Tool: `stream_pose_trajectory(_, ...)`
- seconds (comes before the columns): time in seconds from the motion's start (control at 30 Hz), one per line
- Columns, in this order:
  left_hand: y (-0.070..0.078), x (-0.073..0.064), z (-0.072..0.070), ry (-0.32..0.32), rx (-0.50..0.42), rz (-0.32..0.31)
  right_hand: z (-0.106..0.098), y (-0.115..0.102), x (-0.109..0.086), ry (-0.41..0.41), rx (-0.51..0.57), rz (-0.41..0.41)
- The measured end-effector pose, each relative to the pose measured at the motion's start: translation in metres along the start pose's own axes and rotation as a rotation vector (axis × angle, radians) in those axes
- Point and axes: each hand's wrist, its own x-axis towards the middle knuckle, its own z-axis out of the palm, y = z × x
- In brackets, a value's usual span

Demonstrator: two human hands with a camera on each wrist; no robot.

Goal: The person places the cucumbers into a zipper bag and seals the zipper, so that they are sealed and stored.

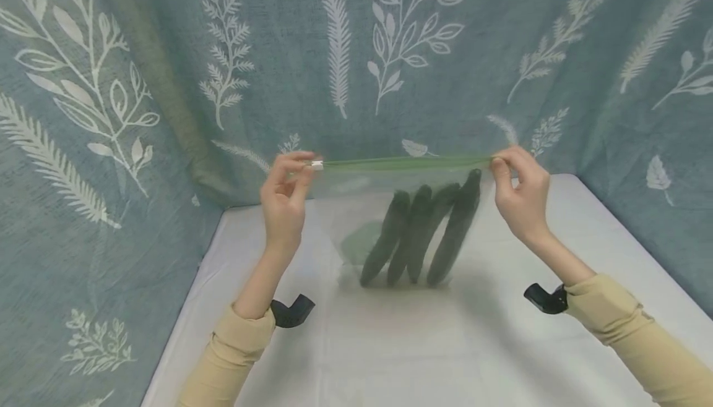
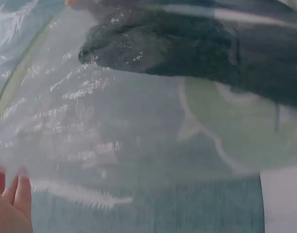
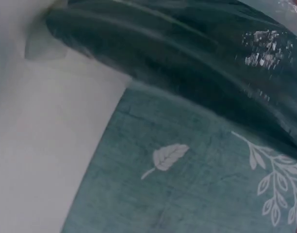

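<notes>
A clear zip bag (image 1: 348, 200) with a green top strip hangs upright between both hands, its strip stretched nearly level. Several dark green cucumbers (image 1: 458, 231) lean side by side inside it, and a pale green printed patch (image 1: 362, 243) shows at its lower left. My left hand (image 1: 283, 206) pinches the top left corner at the white slider (image 1: 317, 165). With thumb and forefinger, my right hand (image 1: 522, 193) pinches the opposite top corner. In the left wrist view the bag's film (image 2: 114, 131) fills most of the picture. Cucumbers (image 3: 163, 63) behind film cross the right wrist view.
A white-covered table (image 1: 401, 345) lies below the bag. Blue-green curtains (image 1: 278, 54) with white leaf prints stand behind it and along both sides. Black curved wrist mounts (image 1: 292, 312) stick out from both sleeves above the table.
</notes>
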Motion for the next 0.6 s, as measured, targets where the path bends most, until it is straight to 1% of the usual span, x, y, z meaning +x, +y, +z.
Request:
stream_pose_trajectory(0.07,-0.001,0.0,0.011,-0.026,0.004,-0.024,-0.001,0.003,-0.002,-0.013,0.015,0.088)
stream_pose_trajectory(0.13,-0.002,-0.001,0.02,-0.041,-0.024,-0.047,-0.002,0.005,-0.004,-0.021,0.034,0.167)
stream_pose_trajectory(0.2,-0.002,-0.002,0.027,-0.04,-0.039,-0.058,-0.003,0.005,-0.006,-0.027,0.045,0.217)
stream_pose_trajectory(0.3,-0.002,-0.005,0.033,-0.025,-0.064,-0.043,-0.006,0.004,-0.009,-0.03,0.039,0.246)
stream_pose_trajectory(0.4,-0.003,-0.006,0.036,-0.002,-0.043,-0.019,-0.006,0.002,-0.012,-0.033,0.012,0.253)
stream_pose_trajectory(0.43,-0.003,-0.006,0.036,0.006,-0.044,-0.013,-0.005,0.0,-0.012,-0.02,0.005,0.236)
stream_pose_trajectory(0.5,-0.003,-0.007,0.038,0.016,-0.051,-0.007,0.0,-0.005,-0.01,0.035,-0.017,0.164)
stream_pose_trajectory(0.57,-0.002,-0.007,0.039,0.013,-0.057,-0.004,0.008,-0.017,-0.007,0.104,-0.031,0.036)
stream_pose_trajectory(0.6,-0.002,-0.007,0.04,0.009,-0.064,-0.003,0.013,-0.025,-0.005,0.121,-0.042,-0.042)
